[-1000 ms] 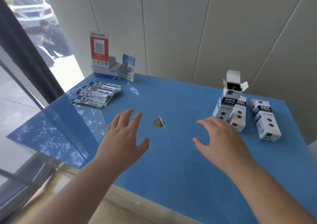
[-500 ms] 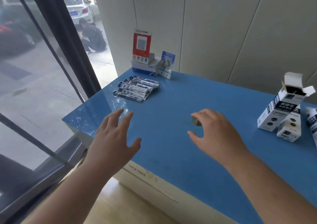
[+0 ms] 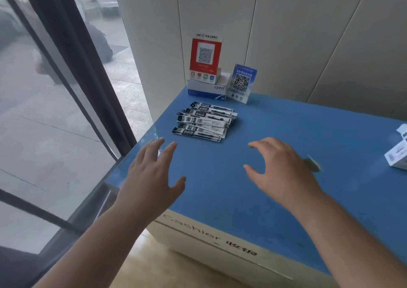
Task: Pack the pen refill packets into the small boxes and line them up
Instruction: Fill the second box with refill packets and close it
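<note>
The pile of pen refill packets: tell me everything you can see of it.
The pile of pen refill packets lies flat at the far left of the blue counter, in front of a white box with QR code signs. The packets are long, slim, glossy sleeves, white with black printed ends, overlapping loosely in a fanned stack, their long sides running across the view. The exact count is unclear. Neither hand touches them; both hover nearer the camera.

Bare blue tabletop [image 3: 286,120] between both raised hands and ahead of them up to the stack of refill packets [image 3: 203,121]. Behind the stack, blocked by a white carton [image 3: 207,89] with a red QR stand [image 3: 206,59], and a blue QR card [image 3: 242,82] against the wall. Small box [image 3: 398,157] at the far right edge.
</note>
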Demonstrator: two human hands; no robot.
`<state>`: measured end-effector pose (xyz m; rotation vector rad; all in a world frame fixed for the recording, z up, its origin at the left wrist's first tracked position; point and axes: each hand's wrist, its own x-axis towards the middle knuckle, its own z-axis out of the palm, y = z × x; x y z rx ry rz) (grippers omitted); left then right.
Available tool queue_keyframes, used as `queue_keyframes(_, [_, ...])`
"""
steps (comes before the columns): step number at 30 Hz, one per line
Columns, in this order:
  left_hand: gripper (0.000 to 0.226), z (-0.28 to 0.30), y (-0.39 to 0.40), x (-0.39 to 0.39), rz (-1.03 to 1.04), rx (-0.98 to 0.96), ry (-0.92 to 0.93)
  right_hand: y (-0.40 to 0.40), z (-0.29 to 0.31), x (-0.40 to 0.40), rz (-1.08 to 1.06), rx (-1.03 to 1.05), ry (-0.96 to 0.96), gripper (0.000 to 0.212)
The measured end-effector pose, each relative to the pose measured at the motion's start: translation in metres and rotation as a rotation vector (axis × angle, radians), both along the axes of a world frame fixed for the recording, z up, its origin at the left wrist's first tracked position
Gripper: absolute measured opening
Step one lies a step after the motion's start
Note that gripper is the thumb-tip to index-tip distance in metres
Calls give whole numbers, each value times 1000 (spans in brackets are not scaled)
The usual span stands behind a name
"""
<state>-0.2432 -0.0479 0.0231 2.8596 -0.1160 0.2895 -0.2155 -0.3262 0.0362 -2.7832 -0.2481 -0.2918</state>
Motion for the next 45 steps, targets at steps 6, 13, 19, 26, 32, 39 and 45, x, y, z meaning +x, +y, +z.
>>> queue_keyframes(6, [88,-17,11,55,-131,49,15,13,-9,19,-66,-46,39,51])
queue_keyframes(13, [95,-43,16,124,-200,162,103,17,-20,81,-94,-38,46,51])
queue_keyframes(19, [87,-74,12,192,-260,146,197,25,-27,130,-97,-33,95,51])
queue_keyframes(26, [91,-87,3,282,-490,160,183,33,-35,147,-182,-95,154,48])
queue_keyframes(32, [72,-80,-1,302,-615,427,145,49,-37,145,-292,-79,169,46])
queue_keyframes(39, [44,-73,-1,301,-621,415,164,59,-37,142,-349,-56,172,46])
queue_keyframes(45, [35,-73,12,296,-619,334,107,62,-42,137,-366,-50,175,45])
